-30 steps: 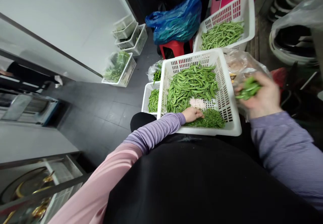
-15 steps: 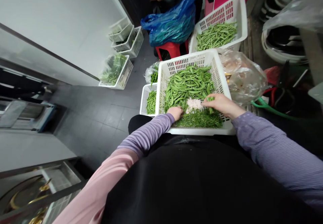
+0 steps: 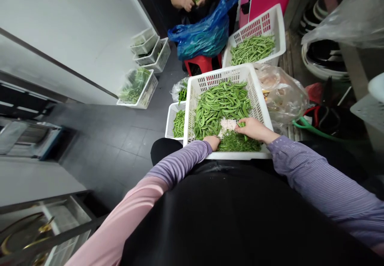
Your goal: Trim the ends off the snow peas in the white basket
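A white plastic basket [image 3: 260, 98] stands against my lap. Flat green pea pods [image 3: 223, 102] fill its far and left part, and a heap of thin green trimmings [image 3: 238, 143] lies along the near side. Between them shows a pale patch [image 3: 228, 125] of the basket floor. My right hand [image 3: 252, 130] is closed around a few pea pods above the trimmings, some green poking out past the fingers. My left hand [image 3: 212, 142] is at the near left of the heap, fingers curled inward; what they hold, if anything, is hidden.
Beyond stands another white basket [image 3: 282, 38] of green beans. A blue plastic bag [image 3: 202, 38] rests on a red stool [image 3: 202, 63], behind it a co-worker's hands [image 3: 196, 0]. A small white basket [image 3: 169, 122] is at left, a clear bag [image 3: 282, 94] at right.
My right hand has moved slightly left and down with the pods, closer to my left hand. My left hand has shifted a little toward the trimmings. The whole view has tilted slightly.
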Action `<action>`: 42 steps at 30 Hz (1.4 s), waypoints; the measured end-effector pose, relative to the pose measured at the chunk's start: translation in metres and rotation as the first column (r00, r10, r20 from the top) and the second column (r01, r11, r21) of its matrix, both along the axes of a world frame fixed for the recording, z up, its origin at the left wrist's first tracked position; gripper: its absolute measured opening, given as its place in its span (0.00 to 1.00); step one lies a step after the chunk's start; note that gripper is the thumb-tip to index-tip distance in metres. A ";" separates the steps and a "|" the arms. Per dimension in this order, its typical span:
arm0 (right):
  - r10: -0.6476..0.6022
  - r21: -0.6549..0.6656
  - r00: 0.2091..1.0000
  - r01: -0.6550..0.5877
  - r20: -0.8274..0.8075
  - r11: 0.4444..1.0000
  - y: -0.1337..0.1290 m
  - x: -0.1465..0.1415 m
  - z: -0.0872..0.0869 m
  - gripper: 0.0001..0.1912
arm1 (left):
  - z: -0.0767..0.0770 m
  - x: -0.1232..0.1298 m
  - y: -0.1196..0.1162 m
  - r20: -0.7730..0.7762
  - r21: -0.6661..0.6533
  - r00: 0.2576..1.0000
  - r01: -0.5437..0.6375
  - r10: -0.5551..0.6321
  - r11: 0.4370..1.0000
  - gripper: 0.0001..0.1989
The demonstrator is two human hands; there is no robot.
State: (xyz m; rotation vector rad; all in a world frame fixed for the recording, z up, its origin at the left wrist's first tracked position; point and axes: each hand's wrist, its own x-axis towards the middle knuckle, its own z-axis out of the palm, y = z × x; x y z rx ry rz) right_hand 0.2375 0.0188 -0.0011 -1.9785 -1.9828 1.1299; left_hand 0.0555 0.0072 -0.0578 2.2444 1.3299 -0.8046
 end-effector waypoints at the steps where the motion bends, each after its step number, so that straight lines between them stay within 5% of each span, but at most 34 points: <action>1: -0.009 -0.013 1.000 0.009 -0.010 1.000 0.000 0.001 -0.001 0.23 | -0.003 0.001 0.001 -0.004 -0.012 1.000 0.005 -0.005 1.000 0.15; 5: -0.036 -0.079 0.997 0.031 -0.073 0.996 0.003 0.005 -0.001 0.22 | 0.006 -0.001 0.012 -0.009 -0.024 1.000 0.028 -0.028 0.999 0.11; 8: -0.028 -0.103 0.993 0.016 -0.119 0.995 0.002 0.007 0.002 0.16 | 0.026 -0.008 0.016 0.167 -0.002 0.979 -0.117 0.116 0.993 0.10; 11: -0.051 -0.126 0.952 0.014 -0.300 0.992 -0.001 0.003 0.006 0.13 | 0.043 -0.007 0.011 0.489 -0.061 0.808 -0.346 0.330 0.936 0.11; 14: -0.083 -0.066 0.890 0.059 -0.448 0.996 -0.003 -0.002 0.007 0.16 | 0.052 0.003 0.003 0.630 -0.051 0.687 -0.428 0.362 0.902 0.09; 17: -0.004 0.178 0.952 0.061 -0.306 0.982 -0.003 0.000 0.005 0.15 | 0.062 0.014 0.000 0.672 0.065 0.668 -0.481 0.318 0.874 0.09; 20: 0.147 0.445 0.987 -0.104 -0.063 0.889 -0.005 0.005 0.005 0.10 | 0.078 0.021 0.002 0.685 0.140 0.685 -0.457 0.247 0.878 0.10; 24: 0.253 0.498 0.957 -0.290 0.144 0.817 -0.011 0.005 0.006 0.12 | 0.095 0.027 0.010 0.642 0.104 0.741 -0.340 0.198 0.935 0.12; 28: 0.315 0.494 0.942 -0.330 0.117 0.804 -0.013 0.003 0.009 0.11 | 0.086 0.031 0.015 0.671 -0.013 0.689 -0.360 0.275 0.933 0.10; 31: 0.262 0.504 0.959 -0.174 -0.109 0.846 -0.009 0.007 0.012 0.09 | 0.064 0.026 0.014 0.629 -0.149 0.616 -0.503 0.475 0.851 0.11; 35: 0.103 0.400 0.968 -0.003 -0.229 0.916 -0.002 0.017 0.021 0.07 | 0.039 0.011 0.006 0.415 -0.218 0.655 -0.602 0.632 0.768 0.09; 38: 0.046 0.276 0.967 0.026 -0.252 0.961 0.000 0.020 0.026 0.09 | 0.043 0.005 0.002 0.473 -0.184 0.695 -0.522 0.541 0.833 0.11; 40: 0.026 0.219 0.953 0.043 -0.302 0.975 0.000 0.020 0.027 0.11 | 0.056 0.008 0.005 0.571 -0.086 0.730 -0.402 0.376 0.912 0.22; 42: 0.033 0.169 0.943 0.025 -0.332 0.985 0.000 0.020 0.026 0.12 | 0.070 0.013 0.012 0.579 -0.007 0.789 -0.248 0.206 0.969 0.19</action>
